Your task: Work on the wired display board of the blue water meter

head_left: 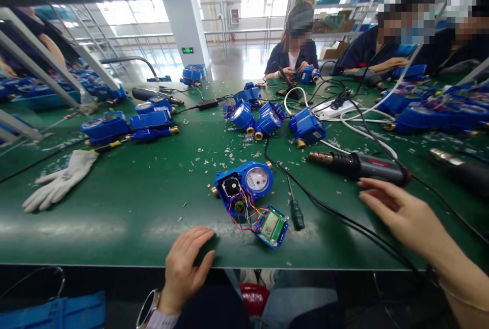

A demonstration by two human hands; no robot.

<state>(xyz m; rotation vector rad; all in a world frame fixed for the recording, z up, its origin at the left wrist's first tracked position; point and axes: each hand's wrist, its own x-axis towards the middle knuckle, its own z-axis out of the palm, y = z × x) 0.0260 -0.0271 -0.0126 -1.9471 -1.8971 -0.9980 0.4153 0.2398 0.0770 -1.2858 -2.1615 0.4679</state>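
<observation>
In front of me an opened blue water meter [244, 186] lies on the green table. Coloured wires run from its housing to a loose circuit board with a small display [272, 226]. My left hand [190, 255] rests at the table's front edge, left of the board, fingers stretched out and holding nothing. Over on the right, my right hand [401, 212] hovers just below a heat gun [361, 164], its fingers curved and apart with nothing between them. A dark-handled screwdriver [296, 212] lies right of the meter, its shaft pointing away from me.
More blue meters [267, 119] stand behind, with others at left [130, 124] and right. A white glove [63, 179] lies at left. A black cable [324, 201] crosses the right side. A second heat gun [458, 168] sits far right. Co-workers sit across the table.
</observation>
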